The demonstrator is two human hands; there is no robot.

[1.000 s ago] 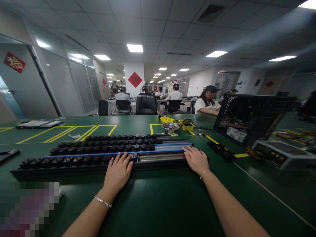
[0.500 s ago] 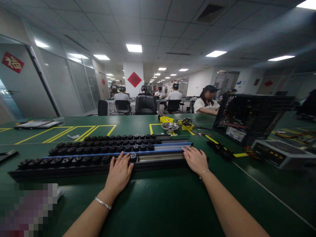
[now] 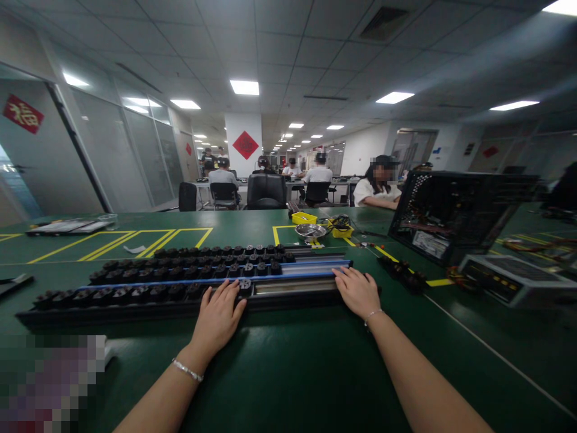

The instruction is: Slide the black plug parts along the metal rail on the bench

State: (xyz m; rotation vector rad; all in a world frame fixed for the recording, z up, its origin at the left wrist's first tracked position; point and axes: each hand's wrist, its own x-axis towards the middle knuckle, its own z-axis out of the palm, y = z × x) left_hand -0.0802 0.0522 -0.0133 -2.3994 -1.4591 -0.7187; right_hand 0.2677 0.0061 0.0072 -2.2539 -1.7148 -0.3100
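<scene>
Long black rails [image 3: 135,317] lie side by side across the green table, carrying rows of small black round parts [image 3: 158,293] whose exact kind I cannot make out. Blue strips [image 3: 311,272] run along the rails. My left hand [image 3: 219,316] lies flat on the nearest rail, fingers stretched over the parts at the right end of its row. One black part [image 3: 245,287] shows just beyond its fingertips. My right hand [image 3: 358,293] rests with fingers extended on the right end of the rails, beside a bare metal channel [image 3: 295,287]. Neither hand grips anything.
At right stand an open computer case [image 3: 455,216] and a power supply unit [image 3: 514,279]. Several black parts [image 3: 401,272] lie left of them. Behind the rails are a metal bowl [image 3: 310,231], yellow trays [image 3: 303,218] and a coiled black cable [image 3: 340,224]. A person [image 3: 377,186] sits across the table.
My left hand has shifted very slightly to the right along the nearest rail, and the part by its fingertips with it. My right hand stays in place.
</scene>
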